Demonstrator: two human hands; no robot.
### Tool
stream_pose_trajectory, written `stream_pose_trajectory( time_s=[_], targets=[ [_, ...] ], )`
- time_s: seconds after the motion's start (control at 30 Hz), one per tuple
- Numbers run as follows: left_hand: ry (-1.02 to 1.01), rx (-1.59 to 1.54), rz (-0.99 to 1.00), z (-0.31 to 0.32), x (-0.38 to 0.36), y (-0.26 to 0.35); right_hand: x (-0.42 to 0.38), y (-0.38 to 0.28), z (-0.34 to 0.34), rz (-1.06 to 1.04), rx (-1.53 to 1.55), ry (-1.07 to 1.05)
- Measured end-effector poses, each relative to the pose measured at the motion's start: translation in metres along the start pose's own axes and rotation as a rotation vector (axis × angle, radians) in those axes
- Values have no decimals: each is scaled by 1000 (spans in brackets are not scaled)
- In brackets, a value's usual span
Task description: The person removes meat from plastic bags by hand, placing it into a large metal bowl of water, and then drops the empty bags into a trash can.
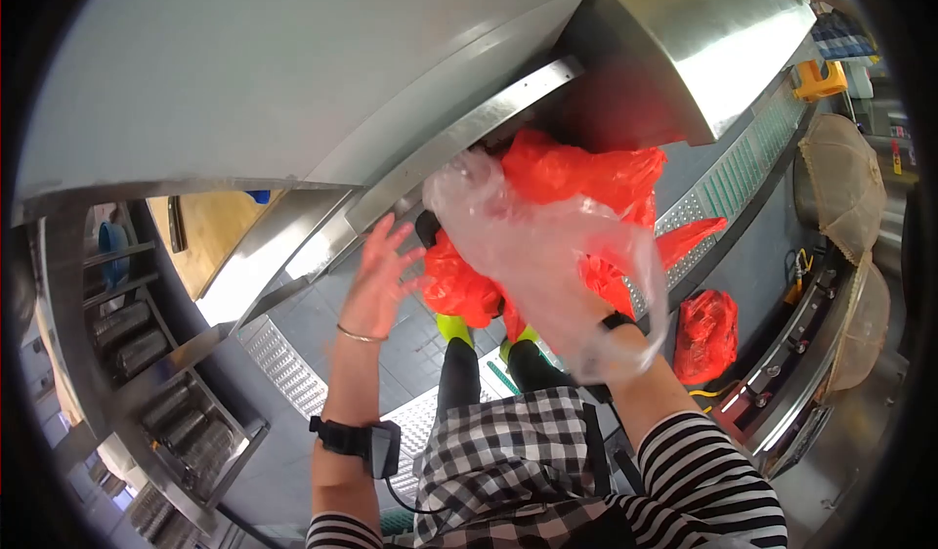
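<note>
My left hand [383,264] is raised with its fingers spread, and nothing is in it. A clear plastic bag [547,256] hangs in front of me, and its film covers my right hand [578,307]. The fingers of that hand are hidden behind the cloudy plastic. Behind and around the clear bag are red plastic bags [576,173], one of them [457,285] low on the left between my left hand and the clear bag. What the red bags contain cannot be made out.
Another red bag [705,336] lies on the floor to the right. A steel box [703,36] stands at the top. Mesh covers [842,183] and a steel counter run along the right. Shelves with metal containers [186,417] are on the left. Metal grating [283,363] crosses the floor.
</note>
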State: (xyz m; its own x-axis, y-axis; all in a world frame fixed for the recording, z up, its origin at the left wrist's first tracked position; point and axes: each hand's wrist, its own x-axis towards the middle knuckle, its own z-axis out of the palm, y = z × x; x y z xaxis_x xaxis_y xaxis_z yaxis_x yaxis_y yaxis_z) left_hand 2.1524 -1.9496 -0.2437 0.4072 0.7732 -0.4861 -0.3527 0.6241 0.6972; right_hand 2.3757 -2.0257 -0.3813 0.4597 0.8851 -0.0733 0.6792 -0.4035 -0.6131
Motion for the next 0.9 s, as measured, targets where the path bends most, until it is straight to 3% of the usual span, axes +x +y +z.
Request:
stream_pose_trajectory(
  time_s=[0.1, 0.17, 0.23, 0.4, 0.6, 0.7, 0.73, 0.77, 0.8, 0.83, 0.87, 0.9],
  targets=[
    [15, 247, 12, 5, 3, -27, -7, 22, 17, 10, -79, -59],
    [-73, 869, 329, 8, 15, -56, -8, 34, 28, 26, -131, -132],
    [-164, 1079, 381, 24, 23, -72, -1, 44, 44, 37, -175, -236],
    [-315, 1182, 417, 23, 67, -119, 19, 62, 88, 46, -221, -502],
    [-308, 1427, 112, -23, 99, -157, 38, 59, 106, 1, -141, -778],
    [-339, 1559, 45, -81, 133, -220, 22, 46, 77, -69, -74, -874],
    [-346, 1556, 47, -65, 132, -205, 12, 39, 59, -129, -40, -846],
    [-323, 1618, -79, -41, 127, -177, 2, 29, 35, -215, 17, -770],
    [-298, 1676, -207, -26, 124, -161, -8, 15, 4, -330, 86, -624],
    [-305, 1675, -209, -33, 127, -173, -10, -3, -31, -432, 84, -423],
    [-127, 1581, -213, -49, 135, -196, -10, -21, -74, -534, 81, -218],
    [48, 1481, -217, -60, 142, -212, -10, -17, -100, -477, -61, -75]
  ],
)
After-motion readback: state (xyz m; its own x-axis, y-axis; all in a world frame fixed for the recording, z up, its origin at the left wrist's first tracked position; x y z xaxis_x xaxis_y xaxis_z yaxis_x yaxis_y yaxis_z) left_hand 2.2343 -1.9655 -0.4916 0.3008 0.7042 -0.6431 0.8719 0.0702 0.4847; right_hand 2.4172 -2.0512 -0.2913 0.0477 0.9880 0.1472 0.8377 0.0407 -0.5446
